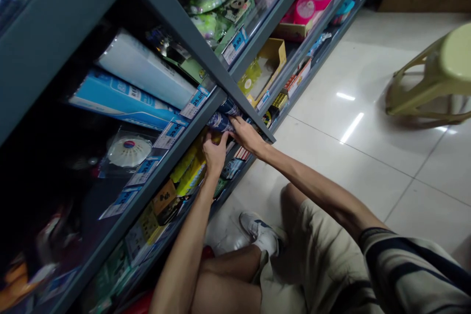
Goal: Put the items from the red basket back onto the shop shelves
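Observation:
I am crouched in front of a grey store shelf [206,108]. Both my hands reach under a low shelf edge to a row of blue and silver cans [221,120]. My right hand [246,135] has its fingers curled over one can lying on its side. Just left of it and lower, my left hand [215,154] is closed against yellow packets [191,171] beneath the cans; what it grips is hidden.
Blue boxes [121,100] and a white roll [147,71] lie on the shelf above, with price tags [195,103] along the edges. Pink and green boxes [305,7] fill the farther shelves. A green plastic stool [437,73] stands on the white tiled floor [349,157] to the right.

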Demonstrator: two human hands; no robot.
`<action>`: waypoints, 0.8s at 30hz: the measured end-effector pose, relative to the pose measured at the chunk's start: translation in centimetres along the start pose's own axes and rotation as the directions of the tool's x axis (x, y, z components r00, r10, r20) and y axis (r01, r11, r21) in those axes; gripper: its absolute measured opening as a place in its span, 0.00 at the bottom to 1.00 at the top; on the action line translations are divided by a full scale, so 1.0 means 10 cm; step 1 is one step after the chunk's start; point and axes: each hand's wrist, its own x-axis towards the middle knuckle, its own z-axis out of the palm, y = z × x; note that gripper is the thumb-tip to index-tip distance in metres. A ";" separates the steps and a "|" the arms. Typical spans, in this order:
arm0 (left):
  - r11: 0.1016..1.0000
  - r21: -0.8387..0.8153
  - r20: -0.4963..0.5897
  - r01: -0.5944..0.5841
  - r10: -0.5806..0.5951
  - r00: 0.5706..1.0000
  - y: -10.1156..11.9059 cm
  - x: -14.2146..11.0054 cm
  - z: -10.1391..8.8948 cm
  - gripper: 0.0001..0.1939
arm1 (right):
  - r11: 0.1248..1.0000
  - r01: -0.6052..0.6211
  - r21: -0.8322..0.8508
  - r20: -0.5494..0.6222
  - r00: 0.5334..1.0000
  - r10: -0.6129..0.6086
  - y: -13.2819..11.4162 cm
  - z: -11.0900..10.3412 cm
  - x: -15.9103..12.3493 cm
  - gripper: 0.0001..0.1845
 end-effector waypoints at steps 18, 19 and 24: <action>0.975 0.196 -0.032 0.104 -0.100 0.994 0.17 0.10 0.08 0.28 | 0.961 -0.249 0.117 -0.222 0.937 0.270 0.03 -0.49 -2.24 0.21; 0.974 0.205 -0.035 0.095 -0.089 0.995 0.17 0.10 0.09 0.26 | 0.951 -0.288 0.109 -0.200 0.931 0.305 0.08 -0.52 -2.41 0.21; 0.971 0.222 -0.050 0.084 -0.075 0.996 0.19 0.13 0.13 0.23 | 0.901 -0.429 0.064 -0.163 0.886 0.434 0.32 -0.73 -2.99 0.21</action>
